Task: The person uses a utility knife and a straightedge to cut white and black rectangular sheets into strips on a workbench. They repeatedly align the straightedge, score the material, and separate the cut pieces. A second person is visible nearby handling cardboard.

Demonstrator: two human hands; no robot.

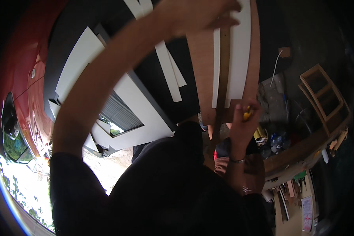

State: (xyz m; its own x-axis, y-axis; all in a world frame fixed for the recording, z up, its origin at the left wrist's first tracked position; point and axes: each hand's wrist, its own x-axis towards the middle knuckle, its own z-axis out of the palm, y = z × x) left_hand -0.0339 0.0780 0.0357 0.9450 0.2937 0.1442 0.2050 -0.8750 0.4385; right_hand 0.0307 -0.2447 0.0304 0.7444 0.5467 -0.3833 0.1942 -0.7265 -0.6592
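My left hand (208, 15) reaches across to the far end of the work, fingers stretched out and apart over the top of a long narrow brown strip (224, 59). That strip lies lengthwise on a white board (240, 51), with a slim white edge showing on its left, and its near end runs past the board toward my body. Beneath them is a brown wooden panel (200, 67). Close to the board's near end, my right hand (243, 128) is closed around a small yellow-and-black tool (247, 113); its exact kind is mostly hidden by the fingers.
Left of the panel, white strips (170, 74) lie on a black surface (149, 70). A white frame with a rectangular opening (145, 106) is nearby. A red car (31, 78) stands at far left. On the right are a wooden frame (322, 94) and a cluttered bench (303, 157).
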